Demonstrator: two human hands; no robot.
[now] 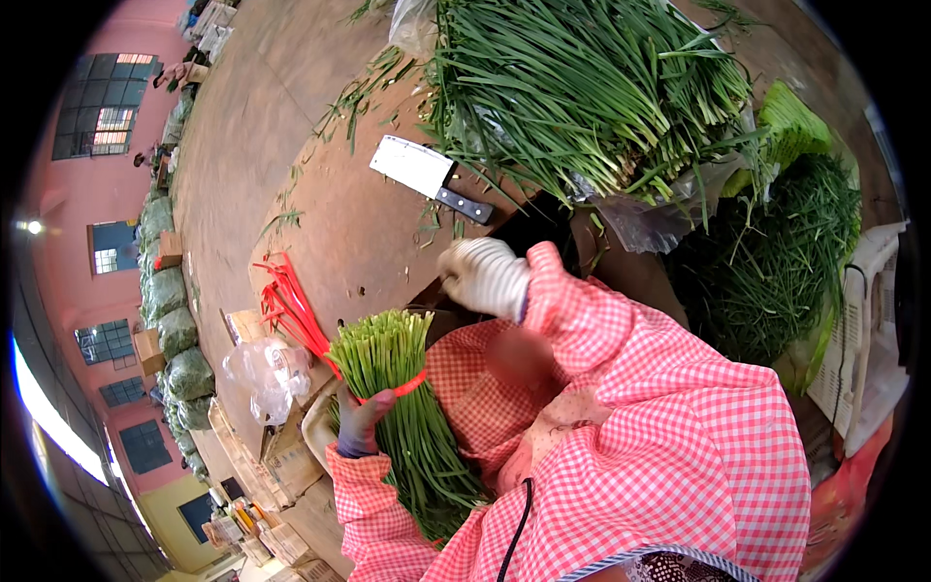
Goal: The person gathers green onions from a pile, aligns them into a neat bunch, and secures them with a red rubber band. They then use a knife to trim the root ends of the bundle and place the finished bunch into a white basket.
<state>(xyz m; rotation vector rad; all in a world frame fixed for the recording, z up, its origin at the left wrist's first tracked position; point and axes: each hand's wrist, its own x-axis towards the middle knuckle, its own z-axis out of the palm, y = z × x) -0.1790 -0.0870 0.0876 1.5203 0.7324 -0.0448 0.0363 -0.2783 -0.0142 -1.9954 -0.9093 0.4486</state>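
My left hand (361,420), in a dark-palmed glove, grips a thick bundle of green garlic chives (407,407) near its cut ends, where a red tie band (411,383) goes round it. My right hand (484,275), in a striped, soiled glove, is raised at the table's near edge, blurred, its fingers curled; I see nothing in it. A cleaver (425,174) with a black handle lies flat on the brown table (320,211), beyond my right hand. Loose red tie bands (291,302) lie left of the bundle. A large heap of chives (582,94) rests on plastic at the upper right.
Crumpled clear plastic (269,375) lies at the table's left end. Leaf scraps (287,218) dot the tabletop. On the right, a green bag of loose leaves (771,254) stands near a white plastic crate (858,327). Filled sacks (178,331) line the far wall, with people farther back.
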